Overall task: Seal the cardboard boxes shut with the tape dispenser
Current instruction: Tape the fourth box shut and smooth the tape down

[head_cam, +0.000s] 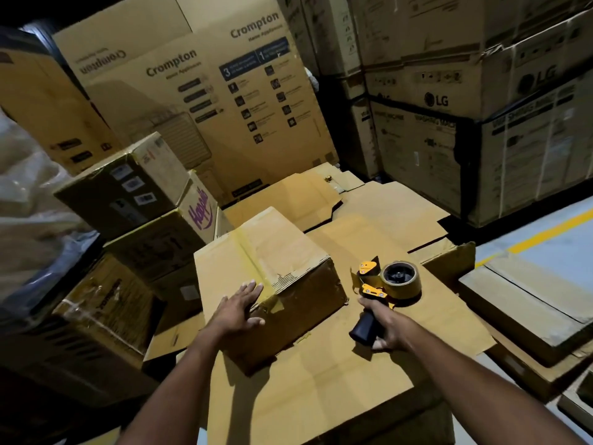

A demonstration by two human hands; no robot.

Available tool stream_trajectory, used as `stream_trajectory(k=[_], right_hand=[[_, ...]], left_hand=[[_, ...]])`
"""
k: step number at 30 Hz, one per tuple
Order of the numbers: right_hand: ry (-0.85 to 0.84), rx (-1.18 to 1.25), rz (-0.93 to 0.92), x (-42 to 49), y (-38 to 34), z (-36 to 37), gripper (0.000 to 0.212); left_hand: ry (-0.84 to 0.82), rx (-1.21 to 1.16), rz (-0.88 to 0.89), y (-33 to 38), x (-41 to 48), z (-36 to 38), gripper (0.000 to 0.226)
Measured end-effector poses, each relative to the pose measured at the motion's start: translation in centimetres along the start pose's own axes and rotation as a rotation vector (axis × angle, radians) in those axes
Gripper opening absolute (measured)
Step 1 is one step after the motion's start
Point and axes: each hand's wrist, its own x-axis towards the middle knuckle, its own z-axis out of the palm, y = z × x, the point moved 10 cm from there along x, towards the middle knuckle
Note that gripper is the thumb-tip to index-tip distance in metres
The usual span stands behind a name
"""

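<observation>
Cardboard everywhere in this storeroom, one head-camera view looking down over both arms.

The cardboard box [282,252] being sealed sits closed on a layer of flattened cardboard sheets [321,380]. A strip of yellowish tape [253,261] runs along the top seam and folds down over the near edge, where it looks a bit wrinkled. The top skin of the box is torn and scuffed near that edge.

The left grip [239,308] lies flat on the near end of the box top - fingers straight and together, tips just beside the tape, thumb down on the front face. It's pressing or resting, not holding anything.

The right grip [386,330] is wrapped round the black handle of the tape dispenser [401,279], an orange-and-black one carrying a brown roll. The dispenser is off to the right of the box, not touching it, low over the flat sheets - I can't tell whether it's resting on them or just above.

Around that: a big Crompton carton [208,101] stands behind, stacked LG cartons [449,101] on the right, and smaller boxes piled on the left, including one with purple handwriting [200,207]. A grey floor with a yellow line [545,232] shows at the right.
</observation>
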Motion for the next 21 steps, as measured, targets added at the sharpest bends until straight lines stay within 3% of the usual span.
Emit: stream_trajectory(k=[2, 3, 6, 8, 11, 15, 21], right_hand=[[0.071, -0.35, 0.032, -0.7, 0.0, -0.7, 0.082], [0.112, -0.532, 0.007, -1.4, -0.5, -0.8, 0.084], [0.379, -1.279, -0.285, -3.9, -5.2, 0.2, 0.076], [0.492, -1.562, -0.572, -5.3, -7.8, 4.0, 0.065], [0.274, -1.362, -0.827, -5.0, -7.4, 10.1, 0.051], [-0.058, -0.94, -0.867, -3.9, -4.1, 15.3, 0.031], [-0.073, -0.606, -0.781, -1.3, -1.6, 17.0, 0.033]], left_hand=[[0.017, -0.016, -0.004, 0.2, -0.2, -0.1, 0.095], [0.027, -0.027, -0.004, 0.3, -0.4, -0.1, 0.095], [0.043, -0.052, 0.003, 0.4, -0.6, 0.1, 0.096], [0.041, -0.053, 0.011, 0.2, -0.5, 0.3, 0.1], [0.03, -0.067, 0.039, 0.0, -0.5, 0.3, 0.102], [0.056, -0.172, 0.064, 0.1, -0.6, 0.1, 0.103], [0.09, -0.339, 0.04, 0.1, -1.0, 0.1, 0.092]])
